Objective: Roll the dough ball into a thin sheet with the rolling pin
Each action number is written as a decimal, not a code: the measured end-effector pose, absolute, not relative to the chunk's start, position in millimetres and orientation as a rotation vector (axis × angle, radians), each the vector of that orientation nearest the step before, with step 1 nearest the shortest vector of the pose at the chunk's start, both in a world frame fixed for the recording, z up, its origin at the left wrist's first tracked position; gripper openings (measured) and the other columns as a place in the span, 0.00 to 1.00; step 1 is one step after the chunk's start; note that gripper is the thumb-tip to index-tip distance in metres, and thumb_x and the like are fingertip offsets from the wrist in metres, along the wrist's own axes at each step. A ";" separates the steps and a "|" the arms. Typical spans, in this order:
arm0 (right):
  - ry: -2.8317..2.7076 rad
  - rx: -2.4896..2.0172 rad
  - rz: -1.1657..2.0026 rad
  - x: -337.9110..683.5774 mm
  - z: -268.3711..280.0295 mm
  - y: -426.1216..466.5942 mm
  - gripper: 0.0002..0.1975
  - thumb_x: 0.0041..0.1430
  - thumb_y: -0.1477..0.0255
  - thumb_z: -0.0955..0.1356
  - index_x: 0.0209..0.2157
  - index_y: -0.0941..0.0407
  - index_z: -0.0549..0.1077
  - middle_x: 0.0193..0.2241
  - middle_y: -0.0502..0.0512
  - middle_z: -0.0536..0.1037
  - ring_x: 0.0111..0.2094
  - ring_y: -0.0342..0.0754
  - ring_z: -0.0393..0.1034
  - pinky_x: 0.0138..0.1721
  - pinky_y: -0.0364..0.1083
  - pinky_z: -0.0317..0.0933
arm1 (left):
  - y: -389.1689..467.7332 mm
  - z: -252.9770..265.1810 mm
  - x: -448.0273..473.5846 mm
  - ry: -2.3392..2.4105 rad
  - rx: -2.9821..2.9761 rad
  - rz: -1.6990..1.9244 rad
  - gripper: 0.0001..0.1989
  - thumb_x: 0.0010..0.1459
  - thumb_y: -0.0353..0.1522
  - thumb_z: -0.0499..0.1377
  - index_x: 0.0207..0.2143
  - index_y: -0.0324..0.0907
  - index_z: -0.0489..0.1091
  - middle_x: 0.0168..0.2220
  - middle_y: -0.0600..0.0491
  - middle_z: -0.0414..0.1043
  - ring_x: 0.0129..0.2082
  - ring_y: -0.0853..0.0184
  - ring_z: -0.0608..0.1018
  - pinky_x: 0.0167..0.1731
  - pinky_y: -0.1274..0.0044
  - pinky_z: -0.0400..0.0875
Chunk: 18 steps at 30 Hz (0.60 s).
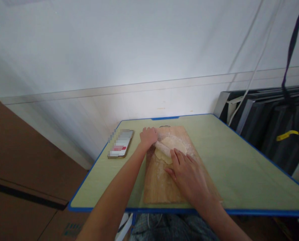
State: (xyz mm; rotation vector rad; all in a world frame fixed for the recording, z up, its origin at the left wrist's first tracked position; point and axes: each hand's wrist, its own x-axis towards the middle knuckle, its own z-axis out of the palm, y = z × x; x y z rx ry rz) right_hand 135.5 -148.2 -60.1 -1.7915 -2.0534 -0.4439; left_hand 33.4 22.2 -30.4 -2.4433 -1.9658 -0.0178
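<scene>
A floured wooden cutting board (162,187) lies on the table, with a flat sheet of dough (177,143) on its far half. Across the dough rests a pale rolling pin (163,149), set at a slant. My left hand (148,136) is closed over its far left end, near the board's left edge. On the near right end lies my right hand (187,170), fingers bent over the pin and thumb held apart. Both hands partly cover the ends of the pin. Dough shows on both sides of it.
The pale green table (239,167) has a blue rim and stands against a white wall (139,50). A phone (121,144) lies left of the board. Dark flat panels (270,124) lean at the right, beside a hanging black strap (291,47). Cardboard boxes (26,150) stand at the left.
</scene>
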 end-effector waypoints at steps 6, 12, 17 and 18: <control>-2.090 -1.791 -0.410 160.1 -59.3 -131.3 0.19 0.57 0.67 0.64 0.48 0.63 0.67 0.48 0.68 0.72 0.48 0.56 0.66 0.48 0.54 0.60 | 35.7 -32.2 57.7 -1.987 -2.410 -0.097 0.20 0.57 0.35 0.44 0.46 0.40 0.68 0.49 0.43 0.68 0.50 0.56 0.68 0.45 0.64 0.64; -2.100 -1.772 -0.306 172.0 -61.1 -123.6 0.19 0.58 0.67 0.64 0.47 0.65 0.67 0.47 0.68 0.72 0.49 0.54 0.66 0.48 0.50 0.62 | 39.4 -31.9 65.0 -1.963 -2.426 -0.116 0.20 0.56 0.35 0.44 0.45 0.38 0.69 0.49 0.41 0.68 0.49 0.56 0.69 0.44 0.66 0.64; -2.065 -1.837 -0.431 157.6 -63.1 -133.7 0.20 0.57 0.67 0.64 0.49 0.64 0.66 0.47 0.69 0.72 0.46 0.56 0.68 0.44 0.51 0.65 | 28.9 -31.1 51.3 -1.919 -2.447 -0.110 0.19 0.57 0.36 0.44 0.44 0.42 0.69 0.49 0.44 0.68 0.50 0.56 0.68 0.45 0.63 0.63; -2.064 -1.839 -0.461 153.5 -63.0 -136.9 0.20 0.57 0.68 0.65 0.49 0.64 0.66 0.47 0.69 0.72 0.46 0.56 0.68 0.44 0.51 0.65 | 26.1 -31.1 47.7 -1.912 -2.448 -0.113 0.19 0.57 0.36 0.44 0.44 0.43 0.69 0.49 0.44 0.68 0.50 0.56 0.68 0.45 0.63 0.63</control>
